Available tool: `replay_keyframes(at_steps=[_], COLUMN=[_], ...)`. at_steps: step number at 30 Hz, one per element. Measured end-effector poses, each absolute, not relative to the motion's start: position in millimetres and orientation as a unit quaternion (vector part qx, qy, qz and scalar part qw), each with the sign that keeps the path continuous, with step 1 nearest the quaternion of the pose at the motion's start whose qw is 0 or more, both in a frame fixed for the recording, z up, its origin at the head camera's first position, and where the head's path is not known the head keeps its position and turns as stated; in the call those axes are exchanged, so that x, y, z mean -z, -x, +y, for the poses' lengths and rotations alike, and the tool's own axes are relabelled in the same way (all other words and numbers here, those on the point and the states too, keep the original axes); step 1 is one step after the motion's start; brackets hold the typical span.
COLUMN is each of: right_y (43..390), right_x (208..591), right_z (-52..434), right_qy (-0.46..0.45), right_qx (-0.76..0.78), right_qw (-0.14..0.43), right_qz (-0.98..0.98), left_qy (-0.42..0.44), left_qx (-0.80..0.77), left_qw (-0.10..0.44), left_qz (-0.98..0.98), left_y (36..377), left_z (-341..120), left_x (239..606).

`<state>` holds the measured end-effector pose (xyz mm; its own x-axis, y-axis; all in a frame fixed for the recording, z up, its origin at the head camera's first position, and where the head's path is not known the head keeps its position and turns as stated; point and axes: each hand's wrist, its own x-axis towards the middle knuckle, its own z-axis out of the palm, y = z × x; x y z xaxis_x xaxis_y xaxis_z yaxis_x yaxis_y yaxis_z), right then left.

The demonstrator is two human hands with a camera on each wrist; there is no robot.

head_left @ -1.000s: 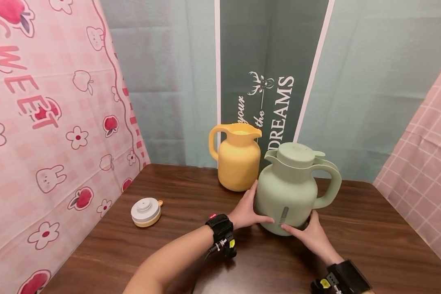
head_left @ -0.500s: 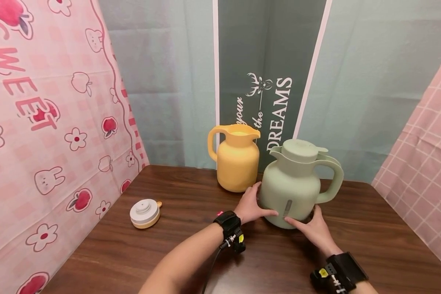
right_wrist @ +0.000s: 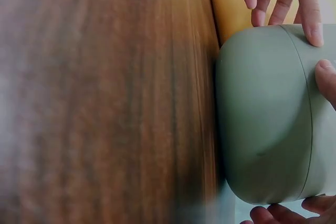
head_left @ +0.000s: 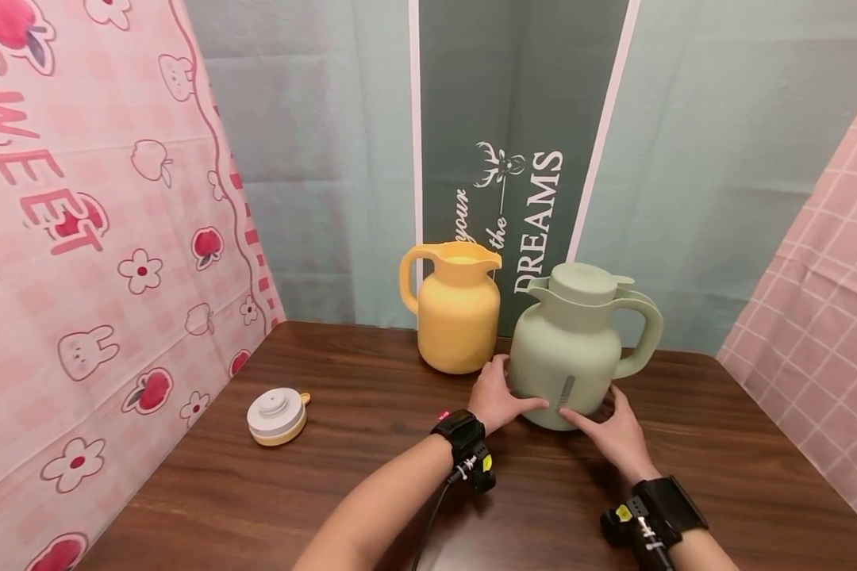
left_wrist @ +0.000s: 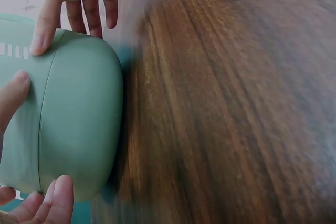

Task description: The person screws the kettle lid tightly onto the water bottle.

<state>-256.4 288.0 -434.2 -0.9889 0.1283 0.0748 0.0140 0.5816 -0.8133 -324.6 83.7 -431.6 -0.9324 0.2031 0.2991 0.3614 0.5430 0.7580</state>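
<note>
We're cupping the green jug (head_left: pixel 570 349) low on its belly, left hand (head_left: pixel 501 396) and right hand (head_left: pixel 614 432) both spread flat against it, jug standing upright on the counter (head_left: pixel 328 476) just beside the yellow jug (head_left: pixel 457 317)

In both wrist views the dark wooden tabletop (left_wrist: pixel 226 103) smears into motion blur. The rounded sage-green plastic jug (right_wrist: pixel 268 114) is cut off at three o'clock there, its lid and handle out of frame. Behind it at twelve o'clock, the yellow plastic jug (right_wrist: pixel 231 11) shows only a sliver. The right hand (head_left: pixel 614 432) hides the green jug's base at five o'clock in the head view.
</note>
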Motion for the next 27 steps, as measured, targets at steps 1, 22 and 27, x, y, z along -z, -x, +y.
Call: replay_keyframes(at_steps=[1, 22, 27], right_y=[257.5, 296.7, 304.9], right_x=[434.2, 431.3, 431.8], right_z=[287.7, 280.9, 278.0], right_qy=[0.042, 0.058, 0.075], right_qx=[-0.456, -0.432, -0.456], right_qw=[0.063, 0.125, 0.125], right_qz=[-0.887, -0.891, -0.878], left_qy=[0.159, 0.176, 0.176], left_qx=[0.45, 0.535, 0.534], left_qw=[0.091, 0.049, 0.004], left_qz=[-0.874, -0.825, -0.827], left_y=[325.5, 333.5, 332.3], left_z=[84.4, 88.7, 88.0], left_x=[432.1, 439.9, 437.9])
